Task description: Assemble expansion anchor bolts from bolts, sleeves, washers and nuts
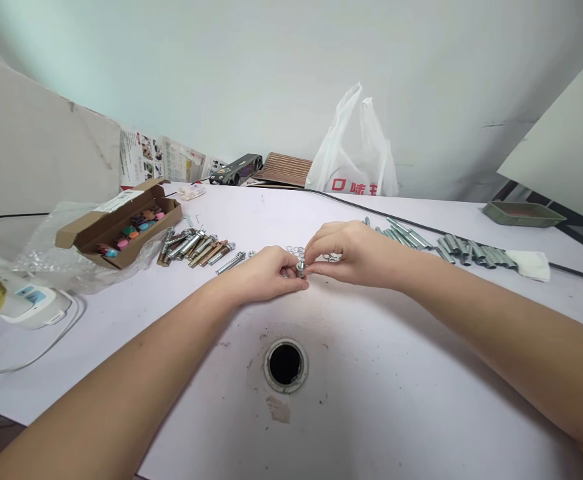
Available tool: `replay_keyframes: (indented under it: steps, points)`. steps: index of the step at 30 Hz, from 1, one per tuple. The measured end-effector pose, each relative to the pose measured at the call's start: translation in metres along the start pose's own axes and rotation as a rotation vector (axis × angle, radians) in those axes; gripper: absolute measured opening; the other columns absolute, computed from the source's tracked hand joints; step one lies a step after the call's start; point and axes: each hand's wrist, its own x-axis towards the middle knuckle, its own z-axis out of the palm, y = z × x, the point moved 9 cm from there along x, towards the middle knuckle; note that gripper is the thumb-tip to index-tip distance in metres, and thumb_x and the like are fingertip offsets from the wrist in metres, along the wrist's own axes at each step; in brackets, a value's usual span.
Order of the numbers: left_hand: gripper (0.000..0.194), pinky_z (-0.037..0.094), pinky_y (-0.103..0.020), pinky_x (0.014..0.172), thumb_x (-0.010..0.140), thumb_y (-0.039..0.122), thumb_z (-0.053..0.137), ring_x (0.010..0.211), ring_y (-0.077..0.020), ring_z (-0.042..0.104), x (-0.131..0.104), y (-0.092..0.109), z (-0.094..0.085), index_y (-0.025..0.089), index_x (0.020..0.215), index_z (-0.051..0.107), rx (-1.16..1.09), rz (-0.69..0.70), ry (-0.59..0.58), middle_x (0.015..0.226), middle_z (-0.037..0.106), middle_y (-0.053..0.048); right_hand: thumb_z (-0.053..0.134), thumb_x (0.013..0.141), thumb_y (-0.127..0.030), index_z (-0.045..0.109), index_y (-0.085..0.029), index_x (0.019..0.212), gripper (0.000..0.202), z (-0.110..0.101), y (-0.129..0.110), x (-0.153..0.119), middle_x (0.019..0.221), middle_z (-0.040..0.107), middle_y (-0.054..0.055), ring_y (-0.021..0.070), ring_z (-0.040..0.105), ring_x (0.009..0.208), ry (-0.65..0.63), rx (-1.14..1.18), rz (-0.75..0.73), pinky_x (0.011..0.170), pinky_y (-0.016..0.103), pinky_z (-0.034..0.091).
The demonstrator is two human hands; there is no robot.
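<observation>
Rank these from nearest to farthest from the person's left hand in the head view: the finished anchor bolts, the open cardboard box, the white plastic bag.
From the left hand:
1. Finished anchor bolts, lying in a row on the table just to the hand's left.
2. Open cardboard box, farther left, past the bolts.
3. White plastic bag, at the back against the wall, to the right.

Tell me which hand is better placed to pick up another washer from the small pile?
Probably the right hand: its fingers lie right beside the washers, while the left hand holds the bolt from below.
</observation>
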Motion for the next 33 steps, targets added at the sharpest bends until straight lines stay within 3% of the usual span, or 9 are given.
replay_keyframes:
  steps: [4,9,16,21,25,29,33]
  points:
    - [0.031,0.033,-0.02,0.049,0.079,0.047,0.059,0.056,-0.0079,0.045,-0.002,0.002,-0.003,0.018,0.085,0.067,0.004,-0.04,-0.003,0.063,0.054,0.004,0.064,0.081,-0.035,0.072,-0.02,0.086,0.017,-0.012,0.029,-0.006,0.087,0.068,0.0,0.0107,0.059,0.075,-0.023,0.013,0.25,0.067,0.024,0.043]
    - [0.026,0.033,-0.018,0.043,0.077,0.043,0.061,0.05,-0.0066,0.047,-0.008,0.004,-0.006,0.019,0.085,0.068,0.048,-0.125,-0.044,0.064,0.059,0.004,0.064,0.077,-0.043,0.07,-0.021,0.098,0.032,0.001,0.091,-0.034,0.093,0.067,0.003,0.0157,0.059,0.076,-0.272,-0.165,0.675,0.061,0.027,0.043]
    - [0.029,0.033,-0.02,0.032,0.077,0.046,0.058,0.046,-0.0105,0.052,-0.012,-0.006,-0.011,0.019,0.086,0.066,0.104,-0.204,-0.057,0.071,0.063,0.0,0.06,0.076,-0.042,0.069,-0.022,0.092,0.027,-0.004,0.118,-0.045,0.087,0.066,0.003,0.0143,0.058,0.064,-0.259,-0.206,0.789,0.055,0.028,0.042]
    - [0.033,0.031,-0.021,0.028,0.076,0.05,0.057,0.044,-0.0123,0.052,-0.012,-0.011,-0.018,0.016,0.079,0.058,0.157,-0.256,-0.002,0.071,0.062,-0.003,0.06,0.076,-0.039,0.07,-0.022,0.088,0.023,0.0,0.107,-0.04,0.079,0.065,0.002,0.0124,0.056,0.06,-0.26,-0.163,0.757,0.051,0.026,0.039]
    - [0.034,0.033,-0.021,0.029,0.077,0.05,0.056,0.041,-0.0114,0.051,-0.012,-0.007,-0.022,0.016,0.074,0.055,0.177,-0.256,0.017,0.069,0.06,-0.003,0.055,0.081,-0.036,0.071,-0.021,0.086,0.022,0.013,0.079,-0.025,0.073,0.064,0.0,0.0098,0.053,0.059,-0.214,-0.095,0.628,0.053,0.023,0.037]
    - [0.036,0.036,-0.024,0.03,0.077,0.051,0.055,0.038,-0.0123,0.05,-0.017,-0.016,-0.024,0.016,0.081,0.06,0.133,-0.326,-0.029,0.067,0.06,-0.003,0.053,0.083,-0.033,0.071,-0.019,0.083,0.023,0.017,0.051,-0.01,0.074,0.064,0.001,0.0076,0.047,0.058,-0.115,-0.111,0.491,0.055,0.022,0.033]
    - [0.034,0.035,-0.023,0.034,0.075,0.05,0.057,0.042,-0.0132,0.052,-0.02,-0.028,-0.026,0.017,0.08,0.064,0.095,-0.346,-0.06,0.061,0.059,-0.003,0.052,0.084,-0.031,0.071,-0.019,0.08,0.023,0.033,0.021,-0.003,0.067,0.061,0.0,0.0063,0.042,0.054,-0.102,-0.01,0.413,0.054,0.022,0.03]
